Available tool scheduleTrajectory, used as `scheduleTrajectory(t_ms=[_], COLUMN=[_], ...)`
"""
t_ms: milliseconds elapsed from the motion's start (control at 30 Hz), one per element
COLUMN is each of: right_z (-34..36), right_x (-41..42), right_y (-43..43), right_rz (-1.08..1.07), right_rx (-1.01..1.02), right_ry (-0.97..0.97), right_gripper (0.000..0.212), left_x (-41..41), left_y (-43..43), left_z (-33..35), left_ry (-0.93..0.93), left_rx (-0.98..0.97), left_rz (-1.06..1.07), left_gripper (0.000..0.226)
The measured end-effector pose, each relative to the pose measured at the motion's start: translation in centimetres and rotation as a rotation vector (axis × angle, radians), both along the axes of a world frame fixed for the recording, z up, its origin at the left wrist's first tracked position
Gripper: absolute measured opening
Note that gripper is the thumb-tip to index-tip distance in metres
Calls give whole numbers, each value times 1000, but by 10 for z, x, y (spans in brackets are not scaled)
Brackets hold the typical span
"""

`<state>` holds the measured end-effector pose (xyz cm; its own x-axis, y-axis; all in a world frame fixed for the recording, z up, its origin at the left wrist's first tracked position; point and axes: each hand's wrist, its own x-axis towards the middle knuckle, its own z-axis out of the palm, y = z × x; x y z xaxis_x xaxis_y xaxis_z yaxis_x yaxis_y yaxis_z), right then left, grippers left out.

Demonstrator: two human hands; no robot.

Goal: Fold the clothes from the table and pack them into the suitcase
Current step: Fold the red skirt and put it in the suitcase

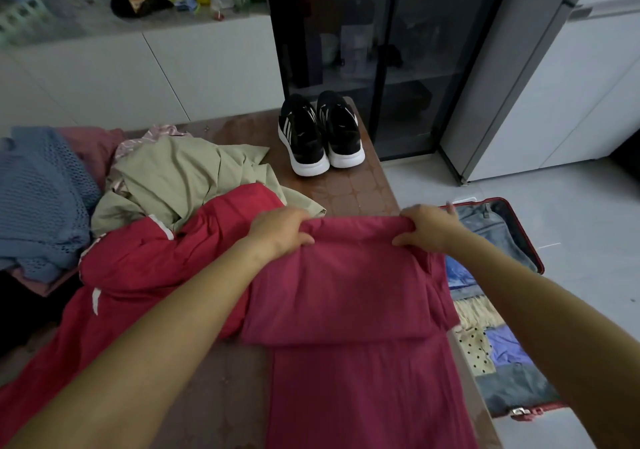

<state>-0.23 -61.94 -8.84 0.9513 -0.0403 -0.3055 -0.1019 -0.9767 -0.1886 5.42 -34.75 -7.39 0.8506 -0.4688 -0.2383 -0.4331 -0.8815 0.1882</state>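
On the far right corner of the patterned brown table (349, 195), in the head view, a pair of black sneakers with white soles (320, 136) stands side by side, toes toward the person. Along the table's left edge lies a heap: a blue open-knit garment (38, 199), a pink cloth (93, 147) behind it, a crumpled olive-beige garment (180, 178), and a red jacket with white trim (138, 268) spreading toward the near edge. The jacket touches the left side of the long magenta cloth (346, 292) and lies under the left forearm.

The magenta cloth lies along the table's right edge, its long axis running from the near edge toward the sneakers. Its far part is doubled back toward the person, the fold running crosswise. The left hand (280, 230) and the right hand (429, 228) each grip one end of that fold, fingers curled over the cloth.

Beside the table's right edge, an open red-rimmed suitcase (530, 244) lies on the pale floor, with folded clothes inside. A dark glass-fronted cabinet (381, 50) stands beyond the table.
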Motion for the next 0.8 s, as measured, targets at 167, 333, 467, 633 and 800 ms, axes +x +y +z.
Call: scheduleTrajectory(t_ms=[167, 333, 467, 633, 800], right_z=[38, 37, 31, -1, -12], right_x=[38, 14, -50, -146, -184], right_y=[1, 4, 3, -3, 6], right_rz=[-88, -31, 88, 210, 202], right_rx=[-41, -75, -81, -10, 29], right_ry=[-276, -360, -578, -651, -652], right_gripper=[41, 34, 31, 27, 28], left_x=[43, 26, -33, -121, -137], left_y=[-8, -3, 17, 46, 66], left_z=[44, 45, 47, 24, 3], left_ry=[-305, -281, -297, -341, -361], left_rx=[-29, -28, -158, -67, -157], left_rz=[24, -5, -121, -257, -169], left_gripper=[33, 29, 31, 73, 50])
